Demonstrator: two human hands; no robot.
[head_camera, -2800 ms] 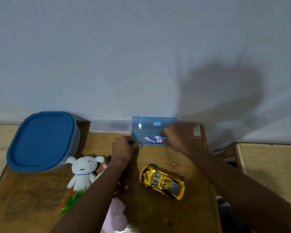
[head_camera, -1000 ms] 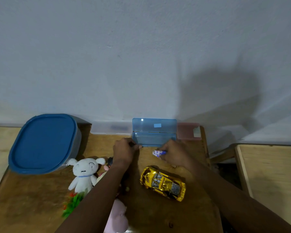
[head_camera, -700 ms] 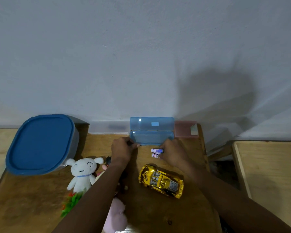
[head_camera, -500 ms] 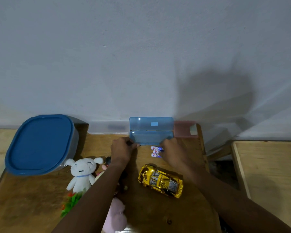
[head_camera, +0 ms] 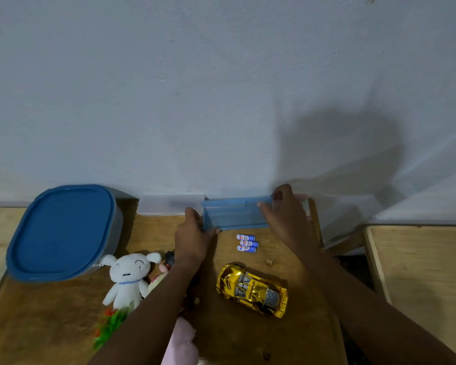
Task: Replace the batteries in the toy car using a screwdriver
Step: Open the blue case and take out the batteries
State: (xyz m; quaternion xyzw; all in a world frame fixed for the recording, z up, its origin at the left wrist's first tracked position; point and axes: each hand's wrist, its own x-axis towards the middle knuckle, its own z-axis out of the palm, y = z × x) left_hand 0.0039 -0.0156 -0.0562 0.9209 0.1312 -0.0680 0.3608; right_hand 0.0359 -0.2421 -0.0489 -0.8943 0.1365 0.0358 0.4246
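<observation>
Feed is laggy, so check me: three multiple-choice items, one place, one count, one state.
1. Batteries versus blue case: A) inside it B) on the table before it, towards the toy car C) behind it
2. Batteries out: A) one B) two C) three
3. Case lid: A) tilted low, pinched by the right hand B) upright, wide open C) off, on the table
1 B, they lie on wood between case and car; 2 C, three side by side; 3 A, it shows as a thin band.
</observation>
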